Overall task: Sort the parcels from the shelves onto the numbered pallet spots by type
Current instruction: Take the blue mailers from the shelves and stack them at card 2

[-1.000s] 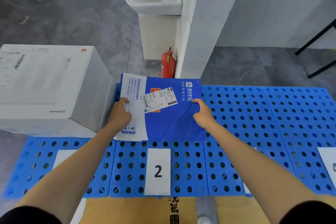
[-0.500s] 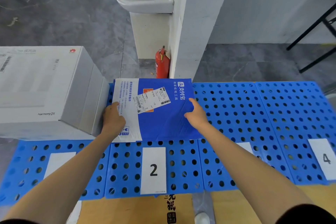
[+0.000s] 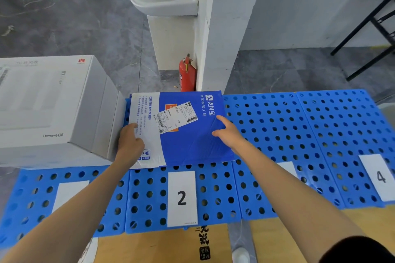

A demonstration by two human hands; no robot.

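Although neither hand was closed round anything, both were touching the mailer (image 3: 192, 141). The left hand (image 3: 130, 145) rested on its white strip with the forefinger stretched out, and the right hand (image 3: 228, 134) pressed spread fingers on its blue field. The mailer lay flat under them on the pallet (image 3: 277, 126), just beyond the card marked 2 (image 3: 182, 198).

I judged the main risk to lie left of the left hand, where the mailer's edge touched or nearly touched the white box (image 3: 53, 102). A nudge that way could ride it up the box wall or carry it into the neighbouring spot. So slick a skin might also drag along with a lifting palm.

The mailer looked thin, glossy and faintly quilted, probably padded, with a paper label (image 3: 178, 116) stuck askew between the hands. The pallet was rigid blue plastic pierced with round holes. The box was smooth, square-edged card. Well to the right of the right hand sat the card marked 4 (image 3: 380, 177).
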